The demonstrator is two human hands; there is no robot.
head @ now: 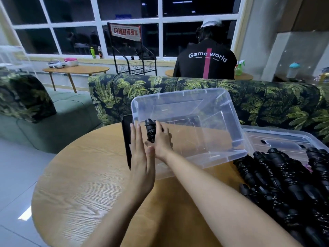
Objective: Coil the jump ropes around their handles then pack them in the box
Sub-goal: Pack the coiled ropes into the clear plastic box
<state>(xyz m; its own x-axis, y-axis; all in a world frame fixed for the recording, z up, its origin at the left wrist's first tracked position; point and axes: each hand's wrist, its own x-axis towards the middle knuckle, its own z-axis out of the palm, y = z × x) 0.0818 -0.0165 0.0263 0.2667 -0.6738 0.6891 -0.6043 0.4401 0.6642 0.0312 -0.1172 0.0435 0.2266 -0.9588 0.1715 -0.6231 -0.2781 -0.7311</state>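
The coiled jump rope (151, 131) stood nearly upright inside the clear plastic box (213, 111), at its near-left corner, with the right grip (162, 139) curled round it. The left grip (142, 154), fingers straight and together, lay flat against the box's left wall from outside. The box looked tipped toward the person, so it might slide on the round wooden surface (89, 193), and the coil could loosen on release. A flat black device (126, 139) lay just left of the box, while the lid (284, 138) and a pile of coiled ropes (284, 184) sat right.

Dark night windows (124, 8) with white frames behind a palm-print sofa (195, 86); pale tiled floor (16, 175), round wooden side table (76, 69).
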